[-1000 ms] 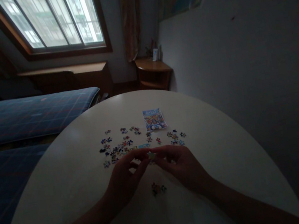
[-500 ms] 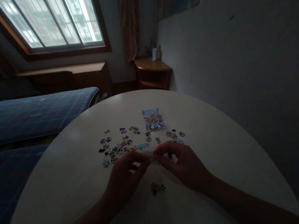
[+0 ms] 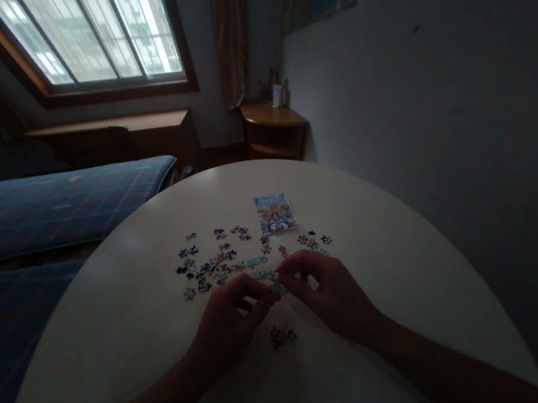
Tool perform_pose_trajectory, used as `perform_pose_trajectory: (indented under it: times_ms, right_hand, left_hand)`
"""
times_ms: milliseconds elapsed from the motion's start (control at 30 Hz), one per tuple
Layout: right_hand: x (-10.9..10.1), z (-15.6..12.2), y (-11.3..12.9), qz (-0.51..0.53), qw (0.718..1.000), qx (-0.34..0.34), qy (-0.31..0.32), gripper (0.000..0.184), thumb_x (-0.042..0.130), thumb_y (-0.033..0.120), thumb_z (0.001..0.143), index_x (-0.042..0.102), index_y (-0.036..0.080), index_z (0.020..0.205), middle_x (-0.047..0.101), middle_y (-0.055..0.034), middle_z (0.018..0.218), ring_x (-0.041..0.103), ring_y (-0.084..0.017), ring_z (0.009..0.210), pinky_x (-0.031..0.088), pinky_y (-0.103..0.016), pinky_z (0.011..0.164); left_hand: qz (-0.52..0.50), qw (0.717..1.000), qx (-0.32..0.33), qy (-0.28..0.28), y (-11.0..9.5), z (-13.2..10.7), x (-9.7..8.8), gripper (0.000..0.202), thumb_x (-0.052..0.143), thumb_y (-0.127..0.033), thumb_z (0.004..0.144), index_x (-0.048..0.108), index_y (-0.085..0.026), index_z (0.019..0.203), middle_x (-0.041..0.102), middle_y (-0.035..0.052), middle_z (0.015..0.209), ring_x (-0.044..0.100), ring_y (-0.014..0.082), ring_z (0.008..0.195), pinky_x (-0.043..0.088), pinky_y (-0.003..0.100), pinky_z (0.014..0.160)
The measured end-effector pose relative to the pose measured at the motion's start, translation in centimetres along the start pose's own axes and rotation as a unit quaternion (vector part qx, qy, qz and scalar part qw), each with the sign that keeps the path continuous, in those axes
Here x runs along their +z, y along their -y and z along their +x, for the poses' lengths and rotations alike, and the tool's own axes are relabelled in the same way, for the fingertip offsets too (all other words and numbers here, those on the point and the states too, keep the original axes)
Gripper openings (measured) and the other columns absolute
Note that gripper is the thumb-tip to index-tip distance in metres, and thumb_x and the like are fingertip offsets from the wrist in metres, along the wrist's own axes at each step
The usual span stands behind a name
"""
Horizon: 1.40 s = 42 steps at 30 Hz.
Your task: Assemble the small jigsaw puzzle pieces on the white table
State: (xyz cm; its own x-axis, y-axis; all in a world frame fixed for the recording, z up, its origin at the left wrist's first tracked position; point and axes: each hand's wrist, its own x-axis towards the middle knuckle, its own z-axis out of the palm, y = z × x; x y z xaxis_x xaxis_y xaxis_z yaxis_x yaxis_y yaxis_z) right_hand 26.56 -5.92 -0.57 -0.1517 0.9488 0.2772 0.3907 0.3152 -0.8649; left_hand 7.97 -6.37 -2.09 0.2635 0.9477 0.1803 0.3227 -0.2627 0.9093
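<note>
Above the near middle of the table, my left hand (image 3: 238, 314) and my right hand (image 3: 327, 290) meet with fingertips pinched on a small yellowish-green jigsaw piece (image 3: 276, 286). Fingers cover part of its outline. Just beyond lie light-blue joined jigsaw pieces (image 3: 260, 275), partly hidden by my right fingers, and a blue strip of pieces (image 3: 256, 261). A loose pile of jigsaw pieces (image 3: 215, 267) spreads to the left. Closer to me, below my hands, sits a small cluster of reddish-brown and dark pieces (image 3: 282, 337).
The round white table (image 3: 379, 232) carries a colourful printed packet (image 3: 275, 213) at the back and more pieces (image 3: 308, 242) on the right. A plaid mattress (image 3: 58, 209) stands beyond its left edge. A pale wall (image 3: 439, 122) rises on the right.
My left fingertips have shifted slightly right and down on the jigsaw piece, which shows a little more. My right hand stays nearly still. The view has tilted very slightly.
</note>
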Motion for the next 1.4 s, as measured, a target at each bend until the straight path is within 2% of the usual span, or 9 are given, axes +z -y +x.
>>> perform_pose_trajectory:
  times_ms: [167,367,467,800,1000,1100,1233,1400]
  right_hand:
    - [0.10,0.02,-0.17,0.037,0.999,0.021,-0.009,0.009,0.067,0.029,0.083,0.065,0.020,0.087,0.072,-0.0022,0.078,0.067,-0.015,0.071,0.048,-0.026,0.061]
    - [0.06,0.02,-0.19,0.056,0.997,0.052,-0.003,0.014,0.069,0.030,0.082,0.064,0.020,0.090,0.072,-0.0009,0.073,0.068,-0.016,0.067,0.046,-0.026,0.057]
    - [-0.03,0.00,-0.06,0.048,0.998,0.046,0.008,0.012,0.066,0.026,0.081,0.067,0.020,0.092,0.072,-0.0008,0.073,0.066,-0.014,0.063,0.044,-0.025,0.054]
    - [0.02,-0.31,0.59,0.008,0.998,0.008,0.064,0.025,0.067,0.015,0.081,0.074,0.027,0.101,0.074,0.0034,0.077,0.065,-0.012,0.068,0.044,-0.024,0.063]
    - [0.05,-0.36,0.28,0.035,0.997,0.034,0.058,0.018,0.073,0.028,0.082,0.073,0.027,0.100,0.076,0.0029,0.078,0.069,-0.012,0.069,0.045,-0.024,0.061]
    - [0.14,-0.38,0.29,0.057,0.995,0.052,0.057,0.021,0.075,0.034,0.081,0.070,0.025,0.099,0.077,0.0017,0.079,0.071,-0.014,0.070,0.046,-0.025,0.061]
    - [0.24,-0.47,0.37,0.058,0.995,0.049,0.065,0.025,0.077,0.030,0.079,0.066,0.026,0.101,0.077,0.0029,0.078,0.072,-0.015,0.070,0.047,-0.026,0.063]
    - [0.28,-0.70,0.02,0.023,0.997,0.013,0.069,0.025,0.078,0.025,0.078,0.067,0.028,0.100,0.078,0.0048,0.080,0.071,-0.014,0.070,0.048,-0.026,0.067]
  left_hand:
    - [0.009,1.000,-0.019,0.014,0.09,0.12,0.08,0.013,0.068,-0.029,0.080,0.067,-0.018,0.074,0.073,0.0011,0.071,0.068,0.0134,0.061,0.054,0.020,0.055]
    - [0.005,0.999,-0.025,0.021,0.03,0.14,0.14,0.016,0.067,-0.031,0.081,0.067,-0.017,0.074,0.072,0.0009,0.070,0.067,0.0126,0.060,0.053,0.020,0.055]
    - [0.005,1.000,-0.020,0.012,0.00,0.16,0.06,0.017,0.066,-0.032,0.083,0.067,-0.017,0.076,0.072,0.0016,0.071,0.067,0.0131,0.063,0.053,0.020,0.056]
    - [-0.067,0.997,-0.019,-0.023,0.82,0.51,0.09,0.017,0.059,-0.032,0.088,0.069,-0.018,0.089,0.072,0.0017,0.073,0.069,0.0129,0.065,0.054,0.018,0.053]
    - [-0.072,0.997,-0.001,-0.028,0.62,0.39,-0.21,0.016,0.061,-0.029,0.085,0.072,-0.019,0.092,0.073,0.0022,0.077,0.068,0.0127,0.066,0.055,0.018,0.053]
    - [-0.073,0.997,-0.001,-0.021,0.65,0.33,-0.28,0.016,0.063,-0.028,0.085,0.074,-0.021,0.094,0.073,0.0022,0.083,0.067,0.0117,0.066,0.055,0.018,0.054]
    - [-0.091,0.996,-0.012,-0.018,0.56,0.32,-0.16,0.016,0.065,-0.028,0.085,0.075,-0.021,0.094,0.073,0.0022,0.086,0.065,0.0108,0.064,0.055,0.018,0.053]
    - [-0.118,0.991,-0.051,-0.021,0.29,0.36,-0.13,0.012,0.068,-0.028,0.081,0.069,-0.018,0.086,0.069,0.0013,0.074,0.064,0.0122,0.063,0.053,0.017,0.049]
